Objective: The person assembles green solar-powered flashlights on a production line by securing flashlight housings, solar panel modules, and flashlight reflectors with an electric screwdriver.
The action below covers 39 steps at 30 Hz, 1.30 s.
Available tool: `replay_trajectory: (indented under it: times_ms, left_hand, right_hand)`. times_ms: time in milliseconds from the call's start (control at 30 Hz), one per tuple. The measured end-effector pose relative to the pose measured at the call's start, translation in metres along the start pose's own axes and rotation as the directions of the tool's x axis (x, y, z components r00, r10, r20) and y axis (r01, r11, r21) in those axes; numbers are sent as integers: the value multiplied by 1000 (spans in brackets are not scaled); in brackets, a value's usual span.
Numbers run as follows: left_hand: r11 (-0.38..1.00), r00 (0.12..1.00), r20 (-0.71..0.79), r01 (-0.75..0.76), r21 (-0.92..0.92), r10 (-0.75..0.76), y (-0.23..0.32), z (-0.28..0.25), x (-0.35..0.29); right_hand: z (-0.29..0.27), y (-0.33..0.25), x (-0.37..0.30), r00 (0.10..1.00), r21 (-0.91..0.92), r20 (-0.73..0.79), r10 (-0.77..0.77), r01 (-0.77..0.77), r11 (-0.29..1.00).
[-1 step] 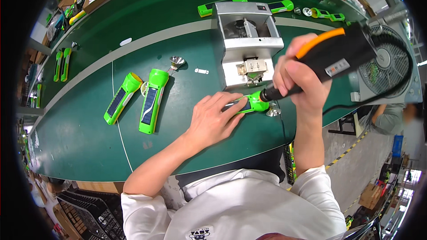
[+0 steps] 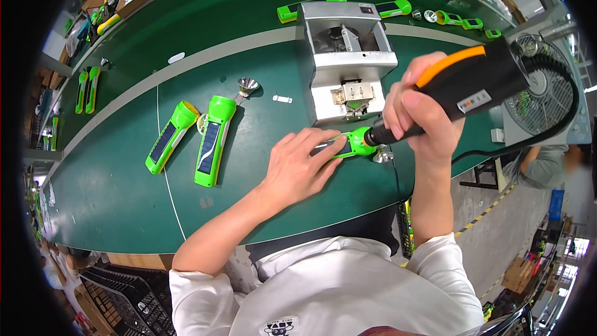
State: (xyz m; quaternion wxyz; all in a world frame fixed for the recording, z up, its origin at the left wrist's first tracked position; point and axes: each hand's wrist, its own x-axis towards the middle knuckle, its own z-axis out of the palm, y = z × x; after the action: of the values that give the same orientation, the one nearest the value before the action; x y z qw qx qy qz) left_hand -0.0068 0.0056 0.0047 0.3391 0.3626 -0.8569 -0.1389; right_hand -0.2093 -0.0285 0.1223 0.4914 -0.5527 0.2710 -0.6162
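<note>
My left hand (image 2: 300, 165) lies over a green flashlight (image 2: 360, 142), its fingers pressing the body to the table and hiding most of it. A shiny reflector cup (image 2: 383, 154) hangs loose beside the flashlight's head. Wrapped in my right hand (image 2: 428, 109) is a black and orange electric screwdriver (image 2: 469, 84), tilted, its tip against the flashlight's head. Whatever lies under the tip is hidden. To the left rest two more green flashlights, one with a dark panel and white stripe (image 2: 214, 143) and one turned aslant (image 2: 169, 140). A second reflector (image 2: 247, 87) sits by the striped one.
A silver metal machine (image 2: 348, 62) stands just beyond my hands. A fan (image 2: 538, 99) is at the right, with the screwdriver's black cable (image 2: 497, 154) near it. More flashlights (image 2: 311, 7) line the far strip of the green table (image 2: 249, 211). Black crates (image 2: 127, 298) stand lower left.
The screwdriver and my right hand have shifted very slightly to the right. Another green piece has come into sight at the far right of the strip. My left hand stays put.
</note>
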Motion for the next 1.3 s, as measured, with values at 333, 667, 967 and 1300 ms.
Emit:
replay_trajectory:
  times_ms: [333,667,967,1300]
  left_hand:
    - [1000,1000,6,2,1,-2,0,1,-1]
    - [1000,1000,2,1,6,-1,0,1,-1]
    - [1000,1000,-25,-10,6,11,-4,3,-3]
    - [998,998,-31,-59,27,60,-3,0,-7]
  right_hand:
    - [-2,16,-19,999,-15,-18,-42,42,999]
    - [-6,15,-26,999,95,25,-42,40,995]
    - [4,32,-42,999,30,-13,-39,39,999]
    - [-3,39,-51,985,-162,154,-73,98,982]
